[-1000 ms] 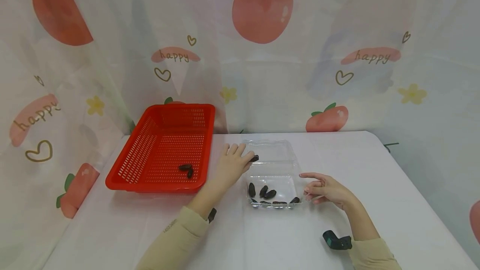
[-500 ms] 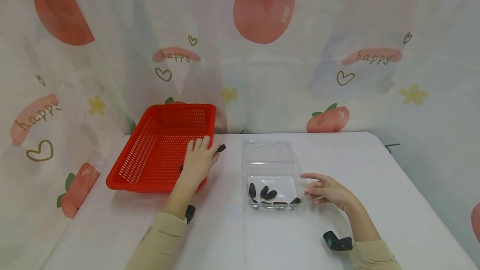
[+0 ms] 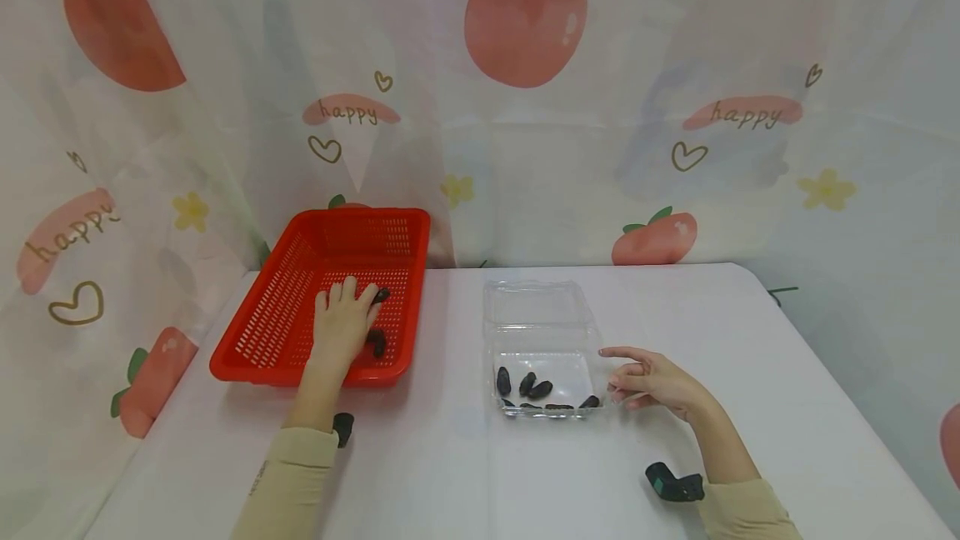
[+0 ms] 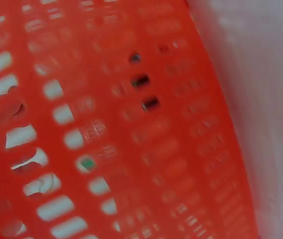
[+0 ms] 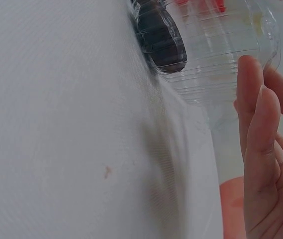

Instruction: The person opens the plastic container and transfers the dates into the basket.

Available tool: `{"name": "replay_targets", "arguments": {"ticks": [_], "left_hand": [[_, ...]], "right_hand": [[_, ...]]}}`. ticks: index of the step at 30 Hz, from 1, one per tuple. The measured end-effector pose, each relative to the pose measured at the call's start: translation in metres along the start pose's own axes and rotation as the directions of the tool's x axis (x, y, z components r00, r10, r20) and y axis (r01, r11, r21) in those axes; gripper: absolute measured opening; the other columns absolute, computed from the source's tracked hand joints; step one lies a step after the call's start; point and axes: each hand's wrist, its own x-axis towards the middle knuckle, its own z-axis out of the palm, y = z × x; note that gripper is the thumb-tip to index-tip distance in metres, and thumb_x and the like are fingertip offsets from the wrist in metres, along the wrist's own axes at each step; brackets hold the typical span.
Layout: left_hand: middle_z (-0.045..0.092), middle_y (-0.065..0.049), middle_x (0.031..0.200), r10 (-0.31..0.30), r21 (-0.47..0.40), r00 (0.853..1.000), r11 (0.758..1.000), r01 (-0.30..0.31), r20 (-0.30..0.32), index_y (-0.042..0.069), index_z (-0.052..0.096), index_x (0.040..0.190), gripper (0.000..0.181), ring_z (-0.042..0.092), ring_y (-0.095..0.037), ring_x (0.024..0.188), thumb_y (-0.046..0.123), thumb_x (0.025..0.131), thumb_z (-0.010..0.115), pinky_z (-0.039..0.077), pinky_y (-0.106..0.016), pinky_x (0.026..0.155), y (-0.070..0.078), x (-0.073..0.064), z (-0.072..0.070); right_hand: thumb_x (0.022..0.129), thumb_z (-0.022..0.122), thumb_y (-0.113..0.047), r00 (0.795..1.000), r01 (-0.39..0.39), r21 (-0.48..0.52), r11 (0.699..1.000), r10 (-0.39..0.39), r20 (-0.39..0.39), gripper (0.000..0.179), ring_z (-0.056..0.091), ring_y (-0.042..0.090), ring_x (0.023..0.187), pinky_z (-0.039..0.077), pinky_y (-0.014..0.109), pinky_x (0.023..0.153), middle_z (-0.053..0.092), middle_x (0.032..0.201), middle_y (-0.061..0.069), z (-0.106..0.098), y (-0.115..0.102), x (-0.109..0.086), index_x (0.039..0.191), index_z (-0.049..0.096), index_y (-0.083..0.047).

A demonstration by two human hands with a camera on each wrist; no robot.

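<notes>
My left hand is inside the red slotted basket, its back toward the head camera. Between thumb and fingers it pinches a small dark oval piece. Two more pieces like it, one a dark oval, lie on the basket floor just below. Only the basket's red wall fills the left wrist view; the hand is hidden there. My right hand rests at the right side of a hinged clear plastic box, fingers loosely bent, index finger extended. Its fingertips are right at the box wall.
Several dark oval pieces, among them one dark oval, lie inside the clear box, whose lid is folded back. A white cloth covers the table. Black wrist devices, one a camera, sit at both wrists. A printed curtain stands behind.
My left hand has travelled left from above the clear box, over the basket's rim and into the basket, carrying the dark oval piece. The right hand has stayed where it was.
</notes>
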Motion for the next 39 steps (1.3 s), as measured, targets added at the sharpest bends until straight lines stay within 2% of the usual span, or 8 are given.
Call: {"name": "replay_targets", "arguments": {"ticks": [8, 14, 20, 30, 34, 39], "left_hand": [[0.037, -0.019, 0.112, -0.052, -0.022, 0.998, 0.998, 0.053, 0.034, 0.011, 0.047, 0.118, 0.029, 0.034, -0.039, 0.105, 0.026, 0.094, 0.049, 0.027, -0.056, 0.090, -0.021, -0.005, 0.002], [0.036, -0.022, 0.114, -0.094, -0.005, 0.992, 0.996, 0.094, 0.087, 0.009, 0.046, 0.119, 0.029, 0.034, -0.041, 0.106, 0.025, 0.094, 0.049, 0.026, -0.058, 0.090, -0.029, -0.009, 0.002], [0.036, -0.023, 0.113, -0.151, 0.049, 0.973, 0.988, 0.144, 0.175, 0.007, 0.045, 0.121, 0.031, 0.034, -0.043, 0.107, 0.023, 0.095, 0.048, 0.026, -0.059, 0.090, -0.031, -0.010, 0.000], [0.037, -0.026, 0.115, -0.200, 0.063, 0.938, 0.980, 0.190, 0.282, 0.004, 0.044, 0.126, 0.036, 0.031, -0.044, 0.111, 0.020, 0.094, 0.049, 0.023, -0.060, 0.094, -0.028, -0.012, -0.004], [0.037, -0.026, 0.114, -0.206, 0.059, 0.925, 0.978, 0.198, 0.320, 0.004, 0.044, 0.126, 0.037, 0.031, -0.044, 0.110, 0.019, 0.093, 0.049, 0.024, -0.060, 0.093, -0.027, -0.012, -0.004], [0.037, -0.025, 0.112, -0.204, 0.053, 0.916, 0.979, 0.198, 0.346, 0.004, 0.045, 0.123, 0.034, 0.031, -0.043, 0.109, 0.018, 0.093, 0.050, 0.023, -0.059, 0.092, -0.029, -0.011, -0.002]], "right_hand": [[0.089, 0.057, -0.013, 1.000, -0.004, -0.010, 1.000, 0.004, -0.008, 0.058, 0.063, 0.015, 0.075, 0.052, 0.028, 0.061, 0.066, 0.085, 0.002, 0.001, -0.001, -0.001, 0.138, 0.030, 0.003], [0.089, 0.058, -0.014, 1.000, -0.009, -0.009, 1.000, 0.009, -0.012, 0.058, 0.063, 0.015, 0.075, 0.052, 0.028, 0.062, 0.066, 0.085, 0.002, 0.001, -0.001, 0.000, 0.137, 0.030, 0.002], [0.089, 0.058, -0.014, 1.000, -0.007, -0.002, 1.000, 0.007, -0.006, 0.058, 0.063, 0.014, 0.075, 0.052, 0.028, 0.062, 0.066, 0.085, 0.001, 0.001, -0.001, -0.001, 0.137, 0.030, 0.003], [0.089, 0.058, -0.015, 1.000, -0.006, -0.006, 1.000, 0.006, -0.008, 0.058, 0.063, 0.014, 0.076, 0.052, 0.028, 0.062, 0.066, 0.086, 0.001, 0.001, 0.000, 0.000, 0.138, 0.030, 0.002], [0.089, 0.058, -0.015, 1.000, -0.001, -0.007, 1.000, 0.001, -0.005, 0.058, 0.063, 0.014, 0.075, 0.052, 0.028, 0.062, 0.066, 0.086, 0.001, 0.000, 0.001, 0.000, 0.138, 0.030, 0.002], [0.089, 0.058, -0.015, 1.000, -0.001, -0.008, 1.000, 0.000, -0.006, 0.059, 0.063, 0.014, 0.075, 0.052, 0.028, 0.062, 0.066, 0.085, 0.001, 0.000, 0.001, 0.000, 0.138, 0.030, 0.002]]}}
